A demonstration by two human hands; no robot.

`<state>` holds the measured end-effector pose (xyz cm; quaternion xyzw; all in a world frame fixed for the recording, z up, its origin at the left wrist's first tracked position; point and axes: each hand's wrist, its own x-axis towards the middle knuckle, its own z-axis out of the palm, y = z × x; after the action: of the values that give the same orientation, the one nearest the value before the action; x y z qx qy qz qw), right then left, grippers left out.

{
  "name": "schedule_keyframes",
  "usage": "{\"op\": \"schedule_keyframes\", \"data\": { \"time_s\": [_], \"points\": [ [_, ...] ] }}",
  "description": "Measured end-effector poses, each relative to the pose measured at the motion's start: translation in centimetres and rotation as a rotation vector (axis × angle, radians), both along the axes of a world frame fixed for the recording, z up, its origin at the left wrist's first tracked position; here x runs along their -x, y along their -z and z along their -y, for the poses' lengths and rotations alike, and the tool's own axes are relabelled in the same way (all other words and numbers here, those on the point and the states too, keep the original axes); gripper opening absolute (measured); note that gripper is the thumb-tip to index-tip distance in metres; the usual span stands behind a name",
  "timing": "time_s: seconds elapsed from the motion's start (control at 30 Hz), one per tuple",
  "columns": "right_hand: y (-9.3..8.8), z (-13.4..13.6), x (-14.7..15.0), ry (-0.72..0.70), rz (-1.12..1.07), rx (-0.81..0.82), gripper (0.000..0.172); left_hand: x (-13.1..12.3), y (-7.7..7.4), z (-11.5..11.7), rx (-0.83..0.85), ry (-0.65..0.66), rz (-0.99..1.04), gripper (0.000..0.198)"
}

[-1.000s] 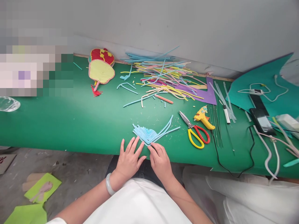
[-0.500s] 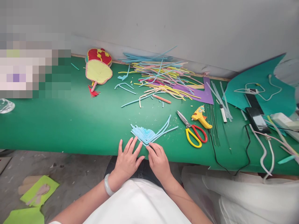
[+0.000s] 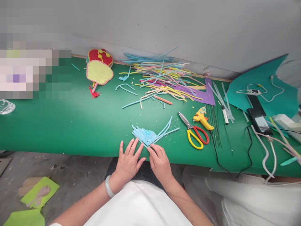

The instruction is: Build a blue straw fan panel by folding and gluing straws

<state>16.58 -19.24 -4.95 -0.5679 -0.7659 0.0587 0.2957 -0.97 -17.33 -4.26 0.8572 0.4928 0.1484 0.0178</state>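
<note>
A light-blue fan-shaped piece of V-bent pipe cleaners (image 3: 146, 135) lies near the table's front edge, its point toward me. Several loose stem ends stick out to its right. My left hand (image 3: 128, 160) lies flat with fingers spread, its fingertips touching the lower left side of the piece. At the point of the V, my right hand (image 3: 160, 161) has its fingers bent close together on the blue stems. Just what sits under those fingertips is hidden. Scissors (image 3: 194, 131) with one red and one yellow handle rest to the right.
A yellow glue gun (image 3: 203, 118) and its black cord (image 3: 217, 158) lie right of the scissors. Behind is a heap of coloured pipe cleaners (image 3: 162, 73). Fan-shaped crafts (image 3: 99, 72) sit back left. A marker (image 3: 225, 115) and phone (image 3: 260, 121) are farther right. Another person's white clothing (image 3: 254, 197) shows at lower right.
</note>
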Motion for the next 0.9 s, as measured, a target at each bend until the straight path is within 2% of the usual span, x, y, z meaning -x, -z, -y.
{"op": "schedule_keyframes", "data": {
  "time_s": [0.9],
  "points": [
    [0.26, 0.04, -0.01, 0.006, -0.014, 0.002, 0.039, 0.04, 0.49, 0.04, 0.010, -0.022, 0.029, 0.051]
  ]
}}
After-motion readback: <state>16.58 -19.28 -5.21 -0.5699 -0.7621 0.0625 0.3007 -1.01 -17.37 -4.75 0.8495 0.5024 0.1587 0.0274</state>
